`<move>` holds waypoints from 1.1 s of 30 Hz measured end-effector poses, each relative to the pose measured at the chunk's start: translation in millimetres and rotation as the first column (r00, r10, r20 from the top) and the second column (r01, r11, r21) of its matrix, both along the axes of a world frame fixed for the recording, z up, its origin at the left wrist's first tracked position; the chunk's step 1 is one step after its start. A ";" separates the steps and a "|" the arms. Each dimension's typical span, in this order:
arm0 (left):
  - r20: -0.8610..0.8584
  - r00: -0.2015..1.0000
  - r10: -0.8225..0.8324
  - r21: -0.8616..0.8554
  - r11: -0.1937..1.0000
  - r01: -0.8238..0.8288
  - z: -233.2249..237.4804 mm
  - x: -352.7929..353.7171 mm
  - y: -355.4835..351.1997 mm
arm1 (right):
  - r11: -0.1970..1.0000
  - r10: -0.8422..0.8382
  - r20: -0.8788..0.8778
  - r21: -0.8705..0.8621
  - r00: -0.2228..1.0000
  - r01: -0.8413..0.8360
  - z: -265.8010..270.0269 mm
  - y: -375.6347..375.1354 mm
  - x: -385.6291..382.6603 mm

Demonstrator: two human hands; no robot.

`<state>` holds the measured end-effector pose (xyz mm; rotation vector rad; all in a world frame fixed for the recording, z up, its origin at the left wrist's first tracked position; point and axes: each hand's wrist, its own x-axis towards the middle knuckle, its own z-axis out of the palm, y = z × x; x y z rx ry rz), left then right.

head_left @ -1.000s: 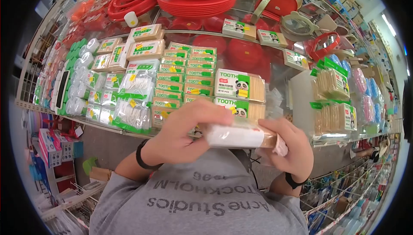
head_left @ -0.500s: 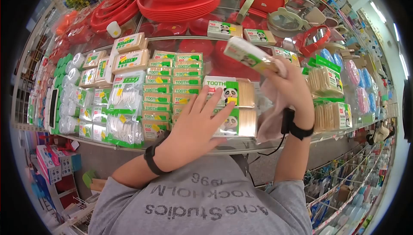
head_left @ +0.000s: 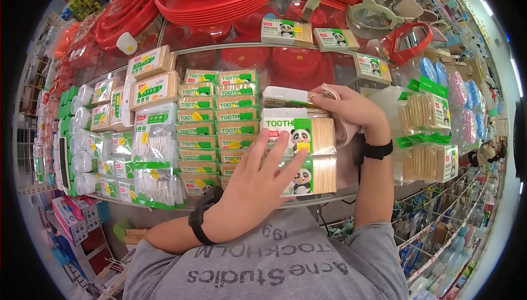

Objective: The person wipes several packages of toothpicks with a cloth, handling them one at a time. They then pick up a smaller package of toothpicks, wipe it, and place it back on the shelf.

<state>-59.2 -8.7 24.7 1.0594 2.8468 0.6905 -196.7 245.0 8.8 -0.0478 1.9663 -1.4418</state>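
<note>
My left hand (head_left: 250, 187) lies spread over the front packs, its fingertips on a toothpick pack (head_left: 299, 132) with a panda print. A second panda pack (head_left: 315, 176) sits in front of it, partly under my fingers. Behind them, my right hand (head_left: 351, 108) grips the right end of another toothpick pack (head_left: 285, 97), turned so that its narrow side shows. A pale pink cloth (head_left: 345, 132) is bunched in that same hand and hangs below the palm. Rows of small toothpick packs (head_left: 237, 102) stand left of my left hand.
Red plates (head_left: 219, 3) are stacked at the back. More toothpick packs (head_left: 286, 31) lie on the upper ledge. Bagged white picks (head_left: 153, 135) and green-lidded containers (head_left: 82, 135) fill the left side. Bagged toothpicks (head_left: 428, 163) stand at the right, near a red-framed mirror (head_left: 409, 42).
My right hand has lowered the raised toothpick pack to just behind the panda packs, bringing the cloth along. My left hand stays spread on the front packs.
</note>
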 end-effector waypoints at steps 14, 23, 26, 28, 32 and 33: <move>-0.004 1.000 -0.010 0.020 1.000 0.010 -3.9 0.3 0.8 | 0.986 0.153 -0.059 0.082 0.986 -0.148 -1.5 1.5 -6.6; -0.004 1.000 -0.014 0.032 0.999 0.014 -0.4 1.4 1.3 | 0.805 -0.014 -0.560 0.485 0.828 0.342 36.3 15.6 -32.5; -0.010 1.000 -0.020 0.041 0.999 0.020 -1.4 3.9 -0.4 | 0.446 0.109 -0.587 0.750 0.802 0.488 -8.1 35.2 -54.7; -0.016 1.000 -0.010 0.043 0.999 0.011 -1.6 3.1 0.3 | 0.437 -0.013 -0.588 0.724 0.809 0.533 -22.1 48.1 -64.1; -0.038 0.999 -0.009 0.065 0.998 0.012 -0.9 2.5 -0.8 | 0.322 0.411 -0.437 0.891 0.800 0.321 -59.6 74.7 -82.1; -0.032 0.999 -0.012 0.063 0.998 0.014 -0.9 2.8 -1.3 | 0.441 0.321 -0.424 0.858 0.847 0.262 -29.9 54.2 -63.3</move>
